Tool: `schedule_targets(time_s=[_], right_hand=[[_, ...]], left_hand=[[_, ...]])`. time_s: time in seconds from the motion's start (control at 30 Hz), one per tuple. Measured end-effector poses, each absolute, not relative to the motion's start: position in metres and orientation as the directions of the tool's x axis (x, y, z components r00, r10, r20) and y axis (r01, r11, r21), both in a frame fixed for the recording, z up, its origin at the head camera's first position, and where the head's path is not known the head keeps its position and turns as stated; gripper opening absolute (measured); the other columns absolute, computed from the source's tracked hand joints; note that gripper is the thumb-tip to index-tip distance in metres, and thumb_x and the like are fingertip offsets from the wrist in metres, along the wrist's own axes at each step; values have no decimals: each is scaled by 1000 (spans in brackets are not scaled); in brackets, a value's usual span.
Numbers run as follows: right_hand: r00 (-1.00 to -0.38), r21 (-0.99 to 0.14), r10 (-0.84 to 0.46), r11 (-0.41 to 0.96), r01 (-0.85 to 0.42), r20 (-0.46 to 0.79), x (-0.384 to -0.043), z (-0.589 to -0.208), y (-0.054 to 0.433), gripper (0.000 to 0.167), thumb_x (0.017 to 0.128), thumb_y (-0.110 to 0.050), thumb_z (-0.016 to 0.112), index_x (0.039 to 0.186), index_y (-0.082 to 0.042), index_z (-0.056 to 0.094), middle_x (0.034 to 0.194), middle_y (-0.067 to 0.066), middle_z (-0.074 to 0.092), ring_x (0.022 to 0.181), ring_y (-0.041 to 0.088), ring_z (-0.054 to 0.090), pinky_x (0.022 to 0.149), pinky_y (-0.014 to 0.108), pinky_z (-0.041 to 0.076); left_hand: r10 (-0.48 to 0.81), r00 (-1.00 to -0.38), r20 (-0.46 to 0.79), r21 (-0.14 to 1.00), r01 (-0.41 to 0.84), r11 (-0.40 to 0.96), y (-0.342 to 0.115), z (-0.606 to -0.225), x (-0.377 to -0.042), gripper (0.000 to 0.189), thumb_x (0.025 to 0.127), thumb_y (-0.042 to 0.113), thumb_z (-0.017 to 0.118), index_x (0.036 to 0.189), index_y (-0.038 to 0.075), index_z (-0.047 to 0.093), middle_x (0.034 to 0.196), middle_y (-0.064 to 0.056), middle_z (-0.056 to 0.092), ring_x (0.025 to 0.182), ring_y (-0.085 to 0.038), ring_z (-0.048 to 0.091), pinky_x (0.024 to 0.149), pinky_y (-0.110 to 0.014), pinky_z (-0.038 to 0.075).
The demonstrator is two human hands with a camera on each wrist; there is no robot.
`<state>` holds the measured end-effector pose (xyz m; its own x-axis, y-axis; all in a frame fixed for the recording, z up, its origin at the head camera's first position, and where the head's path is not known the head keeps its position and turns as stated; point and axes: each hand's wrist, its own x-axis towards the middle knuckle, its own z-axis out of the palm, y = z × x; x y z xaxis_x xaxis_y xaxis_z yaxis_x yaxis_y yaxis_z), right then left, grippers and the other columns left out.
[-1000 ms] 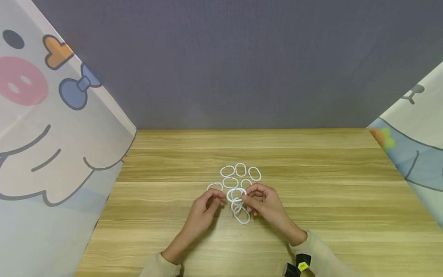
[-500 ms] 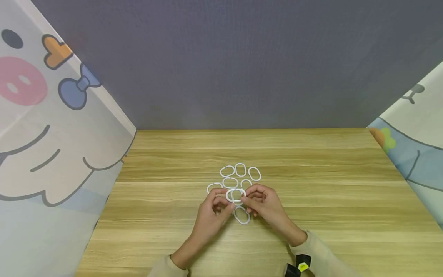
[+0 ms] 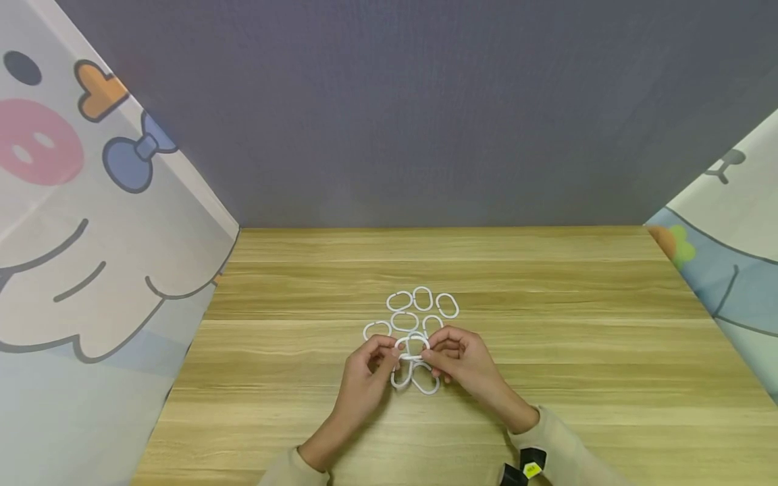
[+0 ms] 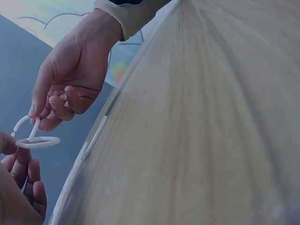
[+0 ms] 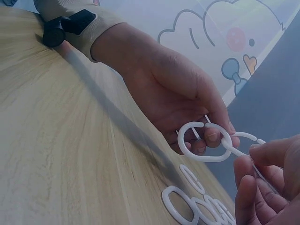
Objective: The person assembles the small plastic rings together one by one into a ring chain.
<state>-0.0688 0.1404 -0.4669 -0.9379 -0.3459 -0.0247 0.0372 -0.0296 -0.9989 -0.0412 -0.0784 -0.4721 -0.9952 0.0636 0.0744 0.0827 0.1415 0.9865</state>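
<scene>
My right hand (image 3: 457,354) pinches a white oval ring (image 3: 419,338) between thumb and index fingertips, above the table. From the other side my left hand (image 3: 362,378) pinches at its left end, where a second white oval ring (image 3: 401,387) loops through it. Up close in the right wrist view, this second ring (image 5: 206,159) shows a narrow split in its side and passes through the first. The left wrist view has the crossed rings between both sets of fingertips; part of the first is hidden by the fingers. Another ring (image 3: 430,393) lies flat just below.
Several similar loose rings lie beyond the hands, among them one at the right (image 3: 456,309) and one at the left (image 3: 366,331). The wooden table (image 3: 547,290) meets a grey panel (image 3: 425,135) at its far edge, with cartoon-printed walls on both sides.
My left hand has come right and up to the rings and now pinches them. The held ring has dropped slightly toward me, and the ring linked to it has swung left. The right hand keeps its pinch.
</scene>
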Motion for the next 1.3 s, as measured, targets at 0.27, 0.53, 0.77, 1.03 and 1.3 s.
schedule_targets(time_s=[0.27,0.53,0.77,1.03,1.3], right_hand=[[-937,-1000,-348,-12,20,-14,-69,-470,142,17,101,4,74,110,15,66,86,7,73,66,9,67,54,19,51],[-938,-1000,-347,6,15,-16,-68,-470,146,16,101,3,75,110,14,67,85,15,72,66,10,66,54,20,51],[-942,-995,-334,103,-5,-29,-65,-474,150,13,98,3,80,107,9,73,84,20,74,66,9,65,57,20,51],[-931,-981,-366,174,-85,16,-61,-483,153,10,94,0,84,103,2,79,75,11,71,63,4,59,55,19,46],[-920,-927,-358,268,-261,156,-54,-495,150,18,86,-2,94,95,-13,83,91,-1,75,67,2,59,56,22,52]], left_hand=[[32,-993,111,981,115,156,-82,-475,-44,7,106,6,73,103,1,76,83,-10,74,74,-18,67,71,-22,53],[-23,-990,136,976,130,174,-88,-476,-47,7,106,9,74,102,4,76,81,-7,73,72,-15,65,71,-22,52],[-74,-988,139,978,125,168,-93,-478,-48,5,106,6,73,104,3,77,81,-7,73,73,-11,64,71,-22,51],[-99,-984,151,977,133,165,-97,-480,-48,4,106,4,73,105,2,77,83,-11,73,74,-10,62,72,-21,50],[-93,-982,163,980,150,131,-97,-481,-48,6,107,2,70,108,-2,75,87,-16,73,77,-10,63,73,-20,51]])
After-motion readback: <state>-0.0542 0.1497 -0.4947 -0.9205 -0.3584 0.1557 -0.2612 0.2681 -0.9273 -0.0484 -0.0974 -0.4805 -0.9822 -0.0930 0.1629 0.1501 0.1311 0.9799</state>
